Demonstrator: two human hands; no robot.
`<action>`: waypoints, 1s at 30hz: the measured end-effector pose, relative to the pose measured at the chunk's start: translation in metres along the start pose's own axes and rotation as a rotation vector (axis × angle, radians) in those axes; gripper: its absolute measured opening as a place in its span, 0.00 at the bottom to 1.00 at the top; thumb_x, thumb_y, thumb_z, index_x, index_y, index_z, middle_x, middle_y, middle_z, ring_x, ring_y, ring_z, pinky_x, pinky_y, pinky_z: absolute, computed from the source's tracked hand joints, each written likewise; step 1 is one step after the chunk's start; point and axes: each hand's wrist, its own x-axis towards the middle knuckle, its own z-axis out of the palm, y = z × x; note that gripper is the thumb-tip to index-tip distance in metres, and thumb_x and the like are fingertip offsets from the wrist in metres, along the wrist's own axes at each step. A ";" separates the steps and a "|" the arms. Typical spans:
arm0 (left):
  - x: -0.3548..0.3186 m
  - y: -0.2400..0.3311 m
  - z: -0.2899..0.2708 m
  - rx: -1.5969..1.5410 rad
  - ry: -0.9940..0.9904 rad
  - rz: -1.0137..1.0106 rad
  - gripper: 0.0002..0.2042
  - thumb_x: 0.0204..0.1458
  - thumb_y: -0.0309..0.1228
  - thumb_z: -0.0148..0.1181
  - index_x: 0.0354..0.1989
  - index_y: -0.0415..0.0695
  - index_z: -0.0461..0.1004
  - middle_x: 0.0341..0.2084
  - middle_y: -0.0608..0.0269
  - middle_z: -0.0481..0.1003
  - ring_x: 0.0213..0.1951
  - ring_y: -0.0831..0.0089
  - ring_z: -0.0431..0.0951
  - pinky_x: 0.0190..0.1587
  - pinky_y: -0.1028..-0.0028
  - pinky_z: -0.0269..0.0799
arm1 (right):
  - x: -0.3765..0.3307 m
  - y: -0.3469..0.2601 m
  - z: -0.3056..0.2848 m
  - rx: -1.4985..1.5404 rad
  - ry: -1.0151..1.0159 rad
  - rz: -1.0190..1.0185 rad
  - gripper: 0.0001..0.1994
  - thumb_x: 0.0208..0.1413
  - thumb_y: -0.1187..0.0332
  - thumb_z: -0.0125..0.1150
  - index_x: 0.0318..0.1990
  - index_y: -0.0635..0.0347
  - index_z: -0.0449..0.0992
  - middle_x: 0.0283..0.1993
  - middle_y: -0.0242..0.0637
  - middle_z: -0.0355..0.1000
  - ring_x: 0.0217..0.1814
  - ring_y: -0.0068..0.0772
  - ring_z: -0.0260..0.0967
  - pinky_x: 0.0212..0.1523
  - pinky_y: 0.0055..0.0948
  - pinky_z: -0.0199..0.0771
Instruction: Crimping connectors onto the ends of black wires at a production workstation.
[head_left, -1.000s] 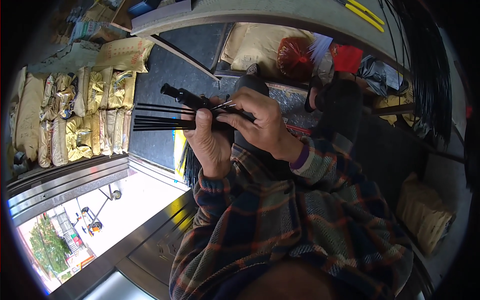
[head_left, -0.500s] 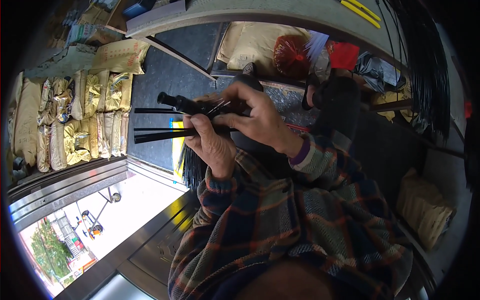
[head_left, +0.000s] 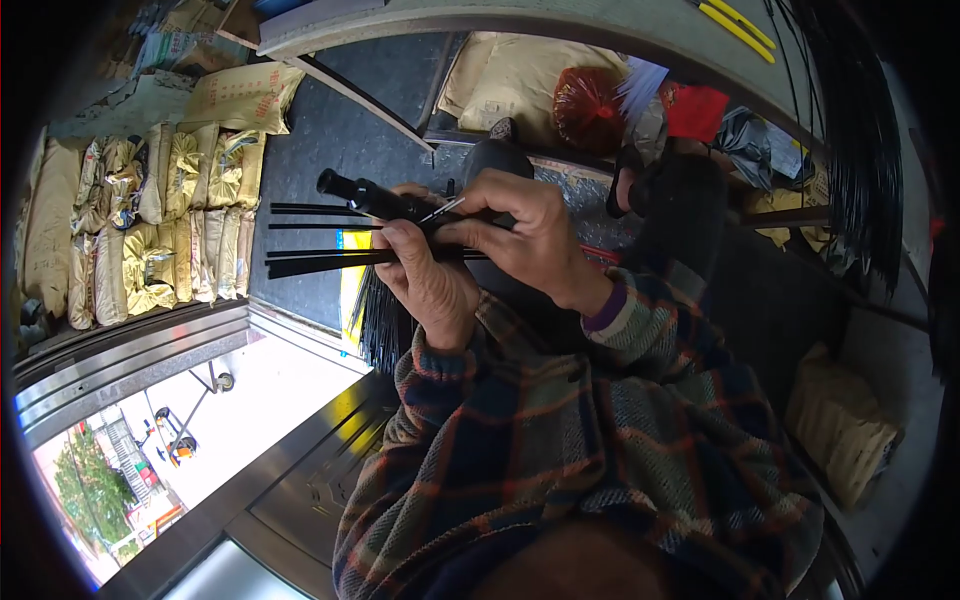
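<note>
From where I stand, the left hand is clamped round a fan of thin black strips, with a black cylindrical piece lying across its fingers. The right hand comes close beside it, thumb and forefinger bent near a slim silvery rod; I can't tell what they pinch. All this is held up short of the near edge of the desk. Beyond the strips, a tan sack carries red printing, too small to read.
</note>
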 end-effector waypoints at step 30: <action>-0.001 0.011 0.007 0.341 -0.285 0.155 0.27 0.56 0.58 0.36 0.32 0.40 0.61 0.28 0.62 0.59 0.31 0.72 0.61 0.38 0.72 0.59 | -0.012 0.002 0.004 0.101 0.031 -0.027 0.15 0.41 0.73 0.69 0.35 0.61 0.69 0.34 0.33 0.66 0.35 0.22 0.65 0.38 0.21 0.68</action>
